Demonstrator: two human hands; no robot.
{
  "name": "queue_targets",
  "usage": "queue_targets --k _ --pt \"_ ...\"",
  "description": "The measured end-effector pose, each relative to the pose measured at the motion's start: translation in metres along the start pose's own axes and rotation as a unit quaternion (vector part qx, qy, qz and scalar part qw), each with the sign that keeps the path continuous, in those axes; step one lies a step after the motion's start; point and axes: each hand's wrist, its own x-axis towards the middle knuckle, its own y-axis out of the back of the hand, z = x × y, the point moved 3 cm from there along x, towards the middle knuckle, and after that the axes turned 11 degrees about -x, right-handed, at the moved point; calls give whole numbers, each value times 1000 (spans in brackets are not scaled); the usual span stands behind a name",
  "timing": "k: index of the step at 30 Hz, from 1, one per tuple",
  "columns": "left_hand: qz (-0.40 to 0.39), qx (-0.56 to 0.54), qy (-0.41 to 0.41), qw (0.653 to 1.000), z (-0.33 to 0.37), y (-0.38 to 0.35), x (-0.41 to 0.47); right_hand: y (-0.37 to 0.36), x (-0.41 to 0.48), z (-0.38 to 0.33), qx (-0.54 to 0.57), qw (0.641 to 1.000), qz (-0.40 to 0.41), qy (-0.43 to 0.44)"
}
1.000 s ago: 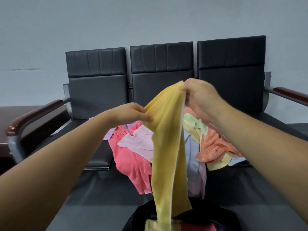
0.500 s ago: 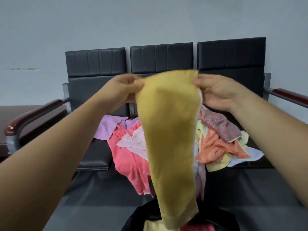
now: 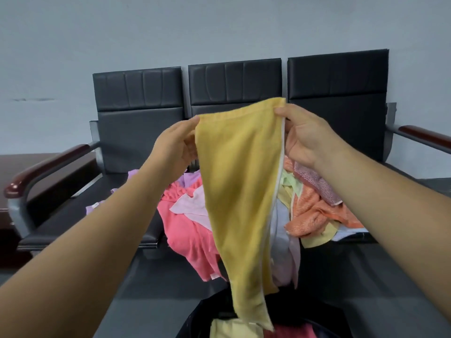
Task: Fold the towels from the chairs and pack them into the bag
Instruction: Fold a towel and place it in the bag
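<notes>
The yellow towel hangs in the air at the centre of the view, held up by its two upper corners and narrowing as it drops toward 6 o'clock, with a thin white edge running down its right side. The left hand pinches the upper corner at 10 o'clock from the towel's middle, and the right hand pinches the corner at 1 o'clock, its thumb on the front of the cloth and its fingers curled behind it. The towel's lower end hangs over the open mouth of the black bag at the 6 o'clock edge of the view; whether it touches what lies inside cannot be told. In the bag lie a pale yellow towel and, at 3 o'clock from it, a red towel. Behind the hanging towel a loose pile of towels covers the middle seat of the chairs: a pink towel spills over the seat's front edge at 8 o'clock, a purple towel lies at 9 o'clock, and an orange towel sits at 3 o'clock under a mauve patterned towel. The three black chairs stand side by side against a pale grey wall, with a wooden left armrest at 9 o'clock and a right armrest at 3 o'clock. A dark brown table shows beyond the left armrest.
</notes>
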Motion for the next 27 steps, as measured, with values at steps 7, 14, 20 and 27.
queue_targets --k 7,14,20,27 --pt "-160 161 185 956 -83 10 -39 14 10 10 -5 993 68 -91" --pt "-120 -125 200 964 -107 -12 -45 58 23 70 -56 974 135 -174" --pt "-58 -317 194 926 -113 -20 -37 60 -14 131 -17 966 -10 -259" --pt "-7 -405 171 898 -130 6 -32 45 -41 188 -4 947 -204 -248"
